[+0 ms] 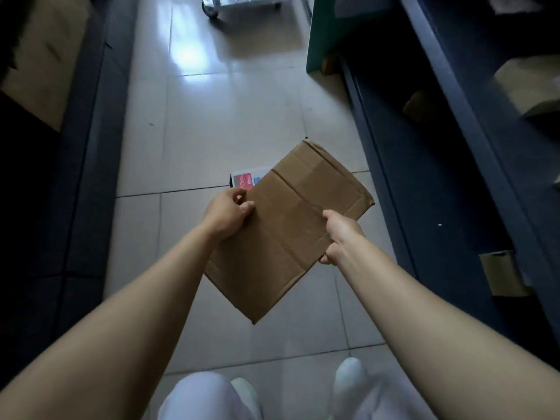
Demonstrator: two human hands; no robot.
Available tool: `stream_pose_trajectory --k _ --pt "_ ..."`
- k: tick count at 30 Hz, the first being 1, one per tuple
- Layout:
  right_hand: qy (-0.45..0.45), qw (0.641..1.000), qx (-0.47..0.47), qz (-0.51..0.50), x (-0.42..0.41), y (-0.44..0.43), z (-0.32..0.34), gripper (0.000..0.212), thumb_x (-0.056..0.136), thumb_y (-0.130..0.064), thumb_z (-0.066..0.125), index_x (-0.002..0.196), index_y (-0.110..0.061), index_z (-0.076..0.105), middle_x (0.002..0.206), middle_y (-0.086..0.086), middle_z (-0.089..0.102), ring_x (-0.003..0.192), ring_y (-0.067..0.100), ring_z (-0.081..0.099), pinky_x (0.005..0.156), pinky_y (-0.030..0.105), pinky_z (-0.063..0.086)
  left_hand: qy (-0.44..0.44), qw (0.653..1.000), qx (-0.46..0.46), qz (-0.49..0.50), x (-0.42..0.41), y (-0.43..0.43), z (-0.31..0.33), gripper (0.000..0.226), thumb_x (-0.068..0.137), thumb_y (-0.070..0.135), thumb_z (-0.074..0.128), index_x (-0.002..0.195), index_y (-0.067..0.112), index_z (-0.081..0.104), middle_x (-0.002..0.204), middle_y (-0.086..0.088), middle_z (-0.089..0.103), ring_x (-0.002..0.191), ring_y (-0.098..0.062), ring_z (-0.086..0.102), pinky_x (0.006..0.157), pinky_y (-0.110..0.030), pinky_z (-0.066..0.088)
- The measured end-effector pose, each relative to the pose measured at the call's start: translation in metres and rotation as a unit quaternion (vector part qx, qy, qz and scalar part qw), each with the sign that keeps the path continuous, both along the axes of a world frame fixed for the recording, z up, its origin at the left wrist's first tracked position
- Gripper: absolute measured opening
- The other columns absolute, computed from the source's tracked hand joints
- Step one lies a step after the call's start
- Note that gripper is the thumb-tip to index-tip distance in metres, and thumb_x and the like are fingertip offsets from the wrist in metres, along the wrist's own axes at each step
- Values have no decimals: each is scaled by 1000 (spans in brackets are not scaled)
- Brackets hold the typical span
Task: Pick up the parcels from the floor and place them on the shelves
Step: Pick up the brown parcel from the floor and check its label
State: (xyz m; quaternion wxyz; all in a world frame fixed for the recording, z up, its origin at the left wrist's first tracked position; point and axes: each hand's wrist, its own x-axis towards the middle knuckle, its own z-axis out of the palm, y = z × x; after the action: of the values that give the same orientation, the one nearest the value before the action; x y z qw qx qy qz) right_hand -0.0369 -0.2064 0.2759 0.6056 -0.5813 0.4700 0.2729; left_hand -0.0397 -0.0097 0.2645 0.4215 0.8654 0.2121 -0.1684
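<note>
A flat brown cardboard parcel (288, 225) hangs above the tiled floor, turned like a diamond. My left hand (225, 216) grips its left edge and my right hand (339, 236) grips its right edge. Behind it on the floor lies a small white parcel with a red and blue label (247, 178), partly hidden by the cardboard. Dark blue shelves (448, 165) run along the right side and hold several brown boxes.
A dark shelf unit (75, 147) with a large brown box (45, 56) lines the left side. A wheeled metal cart (239, 3) stands far down the aisle. A green panel (321, 34) stands at the right shelf's far end. My legs and shoes show at the bottom.
</note>
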Motion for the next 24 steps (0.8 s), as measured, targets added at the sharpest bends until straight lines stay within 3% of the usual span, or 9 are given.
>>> stream_pose_trajectory --k 5,8,11,13,15,17,19,21,24 --pt "-50 998 37 -25 5 14 136 22 99 -24 52 115 -9 57 124 14 65 104 33 66 86 49 57 -40 998 -2 41 -3 13 144 33 92 24 60 124 13 60 120 -16 63 110 -32 62 97 -44 51" --pt "-69 996 48 -17 5 23 215 16 99 -27 51 108 -13 54 120 12 67 87 28 66 75 42 58 -66 996 3 53 -8 20 229 36 94 23 59 128 11 58 126 -17 61 114 -31 60 101 -42 49" --pt "-75 996 52 15 4 30 289 24 100 -32 51 117 -15 54 111 7 65 72 22 62 52 31 52 -85 994 1 63 -17 27 308 38 95 21 57 132 10 55 130 -12 61 118 -27 58 101 -35 47" --pt "-79 995 55 31 5 33 332 33 100 -34 51 128 -15 53 110 7 64 73 22 62 49 31 49 -94 993 6 69 -21 33 354 38 95 20 57 131 10 55 130 -12 61 117 -25 58 96 -31 45" --pt "-90 994 54 37 4 39 372 40 100 -37 52 134 -15 50 117 8 63 81 24 62 63 38 51 -106 992 16 73 -28 37 399 35 95 21 56 128 10 58 126 -12 64 113 -25 60 94 -29 46" --pt "-100 993 50 38 2 45 404 52 97 -44 55 139 -15 46 133 7 60 106 29 62 84 43 50 -126 989 28 76 -34 40 436 30 95 24 55 122 13 64 120 -10 67 109 -25 62 99 -37 48" --pt "-106 992 50 37 -1 52 427 71 88 -54 63 144 -17 41 141 8 55 122 32 56 95 46 47 -149 986 20 78 -43 43 468 23 95 28 54 111 22 69 117 -8 67 108 -25 61 101 -44 48" --pt "-108 992 51 27 -5 58 439 85 79 -61 69 146 -19 36 143 9 52 126 35 53 101 51 44 -148 986 2 77 -52 48 494 19 92 39 53 96 35 71 121 -6 61 114 -28 56 103 -50 46" --pt "-118 991 62 17 -13 64 450 94 74 -65 71 148 -20 34 144 8 50 128 36 50 101 55 41 -122 988 -63 67 -63 56 526 20 91 40 57 91 29 74 118 -11 66 104 -32 64 92 -52 55"
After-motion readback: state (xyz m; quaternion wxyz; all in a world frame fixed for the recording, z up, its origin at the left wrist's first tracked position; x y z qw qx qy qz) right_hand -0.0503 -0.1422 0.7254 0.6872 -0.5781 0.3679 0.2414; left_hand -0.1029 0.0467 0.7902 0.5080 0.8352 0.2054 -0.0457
